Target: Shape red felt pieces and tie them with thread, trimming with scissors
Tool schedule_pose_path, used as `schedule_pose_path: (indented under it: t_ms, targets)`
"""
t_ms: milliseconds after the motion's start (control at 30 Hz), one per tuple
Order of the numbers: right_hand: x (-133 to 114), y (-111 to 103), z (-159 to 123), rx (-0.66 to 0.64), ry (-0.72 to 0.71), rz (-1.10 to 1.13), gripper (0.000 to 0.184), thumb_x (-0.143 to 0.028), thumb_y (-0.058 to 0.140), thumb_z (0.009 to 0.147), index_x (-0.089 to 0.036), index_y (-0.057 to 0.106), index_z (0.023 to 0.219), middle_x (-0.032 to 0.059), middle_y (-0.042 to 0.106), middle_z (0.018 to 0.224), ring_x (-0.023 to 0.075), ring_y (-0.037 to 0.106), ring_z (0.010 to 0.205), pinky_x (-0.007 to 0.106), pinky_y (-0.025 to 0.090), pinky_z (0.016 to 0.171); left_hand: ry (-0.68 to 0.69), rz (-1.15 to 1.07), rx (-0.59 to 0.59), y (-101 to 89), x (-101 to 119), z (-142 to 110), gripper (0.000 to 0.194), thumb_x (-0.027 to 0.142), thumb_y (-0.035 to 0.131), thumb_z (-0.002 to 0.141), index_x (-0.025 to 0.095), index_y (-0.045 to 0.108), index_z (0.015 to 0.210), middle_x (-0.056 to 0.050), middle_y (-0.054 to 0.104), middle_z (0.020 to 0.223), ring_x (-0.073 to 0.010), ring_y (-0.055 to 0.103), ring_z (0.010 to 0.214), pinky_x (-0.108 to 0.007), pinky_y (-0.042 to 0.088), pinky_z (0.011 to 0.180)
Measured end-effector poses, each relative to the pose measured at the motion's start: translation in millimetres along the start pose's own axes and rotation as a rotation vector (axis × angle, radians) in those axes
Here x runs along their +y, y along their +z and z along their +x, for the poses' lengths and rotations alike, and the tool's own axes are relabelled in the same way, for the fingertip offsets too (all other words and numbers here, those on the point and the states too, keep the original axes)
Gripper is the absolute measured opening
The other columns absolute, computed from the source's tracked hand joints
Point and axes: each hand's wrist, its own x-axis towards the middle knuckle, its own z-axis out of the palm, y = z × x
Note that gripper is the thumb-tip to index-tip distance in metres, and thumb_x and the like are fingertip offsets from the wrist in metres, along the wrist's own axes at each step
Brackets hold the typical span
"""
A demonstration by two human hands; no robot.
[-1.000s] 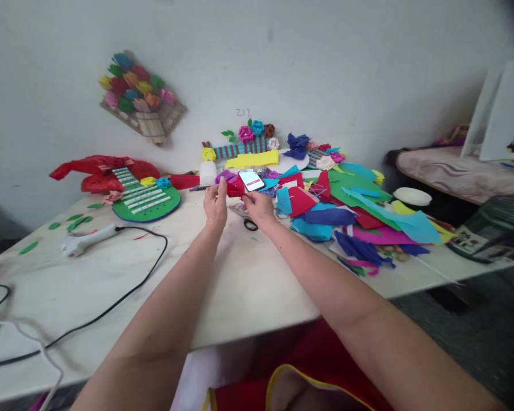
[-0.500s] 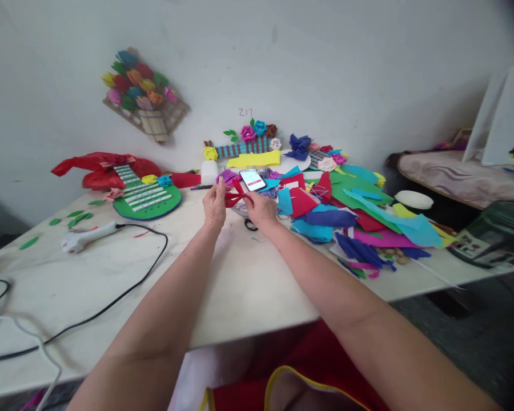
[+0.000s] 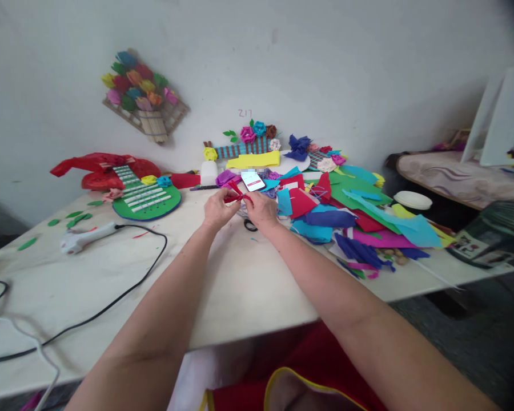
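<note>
Between my hands is a narrow strip of red crepe paper [image 3: 235,198], twisted and folded, with one end sticking up. My left hand [image 3: 219,209] pinches its left side, fingers closed and thumb reaching toward the middle. At the other side my right hand [image 3: 261,209] grips the strip with thumb and fingers pressed together. A phone with a lit screen [image 3: 253,180] lies just beyond my hands. Black-handled scissors [image 3: 251,225] lie partly hidden under my right hand.
A glue gun [image 3: 89,237] with a black cord lies on the left of the table [image 3: 257,285]. Behind it is a green guitar-shaped craft [image 3: 148,198]. Coloured paper pieces [image 3: 332,220] cover the right side, near a large glass jar [image 3: 490,234]. Paper-flower crafts stand against the wall.
My left hand has turned and closed in, its thumb now nearer my right hand. The red strip looks more tightly gathered between them. My right hand has hardly moved.
</note>
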Motion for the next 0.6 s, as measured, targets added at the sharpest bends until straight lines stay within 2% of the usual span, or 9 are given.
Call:
schedule_pose_path:
  t_ms: [267, 467, 600]
  targets:
    - [1, 2, 1, -0.025, -0.116, 0.120, 0.030, -0.028, 0.041, 0.084, -0.017, 0.063, 0.101, 0.0077, 0.065, 0.095, 0.0182, 0.057, 0.088, 0.026, 0.040, 0.077, 0.058, 0.344, 0.024, 0.7, -3, 1, 0.023, 0.032, 0.052, 0.071, 0.023, 0.063, 0.089, -0.004, 0.066, 0.089, -0.0211, 0.061, 0.083, -0.030, 0.044, 0.070]
    - [8, 9, 7, -0.078, -0.079, 0.260, 0.030, -0.025, 0.043, 0.083, -0.017, 0.065, 0.101, 0.0067, 0.067, 0.098, 0.0168, 0.060, 0.089, 0.025, 0.042, 0.078, 0.090, 0.365, 0.025, -0.7, -9, 2, 0.024, 0.030, 0.049, 0.074, 0.024, 0.062, 0.094, -0.004, 0.064, 0.094, -0.0196, 0.057, 0.092, -0.028, 0.043, 0.073]
    - [9, 8, 7, -0.119, -0.049, 0.244, 0.028, -0.026, 0.045, 0.082, -0.020, 0.067, 0.098, 0.0058, 0.068, 0.097, 0.0170, 0.060, 0.088, 0.026, 0.042, 0.077, 0.107, 0.344, 0.019, -2.4, -8, 1, 0.024, 0.028, 0.050, 0.071, 0.024, 0.062, 0.092, -0.004, 0.063, 0.093, -0.0193, 0.057, 0.091, -0.027, 0.043, 0.074]
